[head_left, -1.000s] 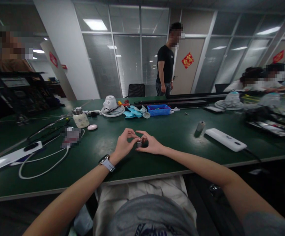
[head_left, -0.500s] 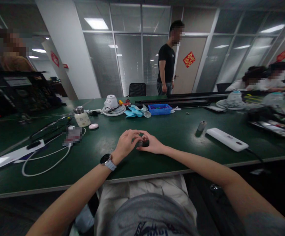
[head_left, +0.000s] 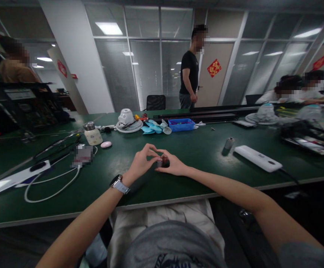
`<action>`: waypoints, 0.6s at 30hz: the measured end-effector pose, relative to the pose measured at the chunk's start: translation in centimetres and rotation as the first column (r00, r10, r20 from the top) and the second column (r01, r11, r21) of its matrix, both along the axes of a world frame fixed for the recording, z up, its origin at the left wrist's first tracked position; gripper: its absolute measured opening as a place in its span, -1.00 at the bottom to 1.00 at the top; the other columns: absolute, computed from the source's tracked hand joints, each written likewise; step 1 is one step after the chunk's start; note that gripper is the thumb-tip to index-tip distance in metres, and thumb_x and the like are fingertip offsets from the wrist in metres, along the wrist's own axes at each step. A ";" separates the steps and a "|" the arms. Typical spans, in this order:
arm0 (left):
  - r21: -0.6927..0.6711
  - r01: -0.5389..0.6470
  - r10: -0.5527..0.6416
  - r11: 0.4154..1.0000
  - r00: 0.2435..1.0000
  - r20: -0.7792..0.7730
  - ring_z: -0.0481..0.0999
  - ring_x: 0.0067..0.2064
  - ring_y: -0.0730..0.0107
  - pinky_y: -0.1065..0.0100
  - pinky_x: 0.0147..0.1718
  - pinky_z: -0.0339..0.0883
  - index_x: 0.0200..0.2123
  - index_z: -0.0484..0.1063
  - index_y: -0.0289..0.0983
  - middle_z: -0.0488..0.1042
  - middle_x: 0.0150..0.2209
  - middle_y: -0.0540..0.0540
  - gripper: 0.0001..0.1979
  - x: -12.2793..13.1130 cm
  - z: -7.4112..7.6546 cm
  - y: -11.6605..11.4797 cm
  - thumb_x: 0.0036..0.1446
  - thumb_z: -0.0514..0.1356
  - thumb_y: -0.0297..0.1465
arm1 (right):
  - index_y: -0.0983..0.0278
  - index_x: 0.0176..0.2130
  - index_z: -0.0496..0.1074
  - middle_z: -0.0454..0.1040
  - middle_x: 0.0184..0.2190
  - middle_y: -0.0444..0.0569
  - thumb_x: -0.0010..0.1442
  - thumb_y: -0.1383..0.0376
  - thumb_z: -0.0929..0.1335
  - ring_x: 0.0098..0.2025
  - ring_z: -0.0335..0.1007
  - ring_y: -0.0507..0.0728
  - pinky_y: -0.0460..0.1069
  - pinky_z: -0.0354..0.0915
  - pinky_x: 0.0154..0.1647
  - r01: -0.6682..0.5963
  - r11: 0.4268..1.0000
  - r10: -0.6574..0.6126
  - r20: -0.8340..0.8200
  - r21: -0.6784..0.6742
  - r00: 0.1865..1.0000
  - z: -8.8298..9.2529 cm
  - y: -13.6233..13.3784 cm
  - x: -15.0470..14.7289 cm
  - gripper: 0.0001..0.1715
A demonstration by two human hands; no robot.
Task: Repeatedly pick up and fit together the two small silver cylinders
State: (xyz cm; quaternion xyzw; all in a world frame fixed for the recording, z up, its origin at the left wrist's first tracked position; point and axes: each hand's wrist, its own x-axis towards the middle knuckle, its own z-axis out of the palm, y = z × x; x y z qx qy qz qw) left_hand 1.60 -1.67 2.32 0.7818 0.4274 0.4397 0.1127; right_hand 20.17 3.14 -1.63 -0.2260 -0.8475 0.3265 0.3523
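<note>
A small grey metal cylinder [head_left: 159, 163] stands upright between my two hands, just above or on the green table. Around its right side curve the thumb and fingers of my right hand [head_left: 175, 164], closed on it. My left hand [head_left: 143, 162], with a watch [head_left: 119, 183] on its wrist, has its thumb at the cylinder's top and its fingers arched over; the fingertips are partly hidden. A similar metal cylinder [head_left: 228, 144] stands farther right on the table.
A white power strip [head_left: 258, 158] lies right of the second cylinder. Behind are a blue basket [head_left: 182, 129], light-blue fan blades [head_left: 153, 127] and a white fan part [head_left: 126, 118]. At left are a bottle [head_left: 93, 136], a pink case [head_left: 106, 144] and cables. A person [head_left: 189, 72] stands beyond the table.
My left hand's fingers have lifted and spread a little from its thumb, and its wrist has turned, showing more of the cylinder. The right hand has stayed in place.
</note>
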 end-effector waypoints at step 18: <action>-0.149 -0.085 0.075 0.985 0.995 -0.070 0.61 -0.24 0.26 0.24 -0.20 0.42 -0.05 0.22 -0.17 0.61 -0.32 -0.01 -0.58 -2.5 -3.1 3.3 0.04 0.28 -0.37 | 0.18 0.36 -0.09 0.43 -0.18 -0.07 0.02 0.14 0.51 -0.24 0.43 0.07 0.01 0.35 -0.17 0.068 0.996 -0.069 0.016 0.051 0.998 -0.3 -0.3 0.1 0.13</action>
